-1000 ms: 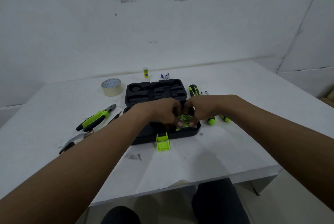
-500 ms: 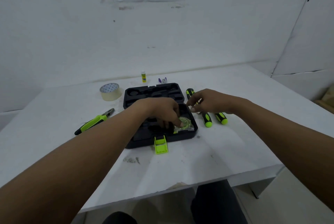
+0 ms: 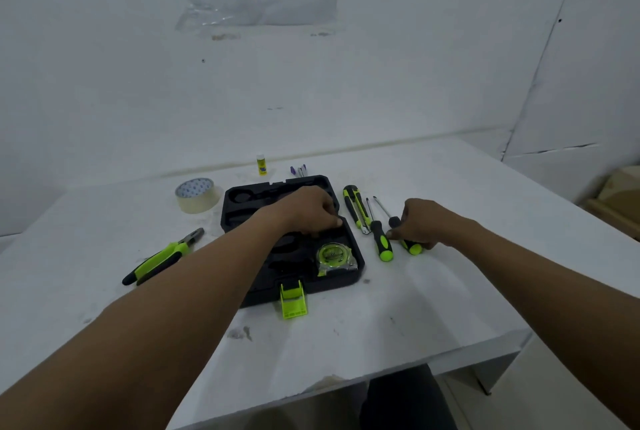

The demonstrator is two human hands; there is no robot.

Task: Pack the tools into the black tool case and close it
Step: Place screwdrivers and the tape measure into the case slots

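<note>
The black tool case (image 3: 242, 201) lies open in the middle of the white table, its green latch (image 3: 293, 301) hanging toward me. A green tape measure (image 3: 332, 254) sits in the case's near right recess. My left hand (image 3: 308, 209) is curled over the case's right side, with the thumb on the rim. My right hand (image 3: 422, 221) grips the handle of the rightmost screwdriver (image 3: 412, 247), which lies on the table. A second screwdriver (image 3: 381, 242) and a utility knife (image 3: 355, 204) lie between that hand and the case. Green-handled pliers (image 3: 159, 258) lie left of the case.
A roll of beige tape (image 3: 197, 194) stands at the case's far left corner. A glue stick (image 3: 262, 164) and small pens (image 3: 299, 170) sit behind the case near the wall. The table's front edge (image 3: 346, 381) is close to me, and its right edge drops off near boxes.
Both hands left the tape measure, which now sits in its recess. My right hand moved right onto the screwdriver handle. My left hand shifted back to the case's right rim.
</note>
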